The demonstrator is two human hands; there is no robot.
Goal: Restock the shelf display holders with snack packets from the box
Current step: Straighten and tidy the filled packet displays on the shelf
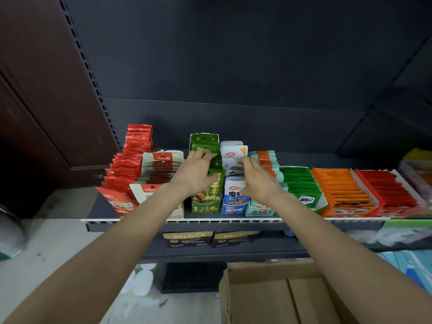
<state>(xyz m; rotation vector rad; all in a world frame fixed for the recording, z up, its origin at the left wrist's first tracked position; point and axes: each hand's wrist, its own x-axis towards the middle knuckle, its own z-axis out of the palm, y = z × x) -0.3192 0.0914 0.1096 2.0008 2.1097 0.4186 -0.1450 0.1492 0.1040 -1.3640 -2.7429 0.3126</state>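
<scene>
Two hands reach over the shelf [233,221]: the left hand [195,173] rests its curled fingers on the green packets [211,152], which stand upright in a row running front to back in the green holder [205,206]. The right hand [258,181] pinches white packets [233,152] filed the same way in the blue-and-white holder [235,205] just beside it. Below the shelf, near the right forearm, sits the cardboard box [268,293].

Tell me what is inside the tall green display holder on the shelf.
The green display holder holds a row of green snack packets standing on edge, front to back. The left hand lies over the middle of the row, hiding those packets; the holder's bottom cannot be seen.
</scene>
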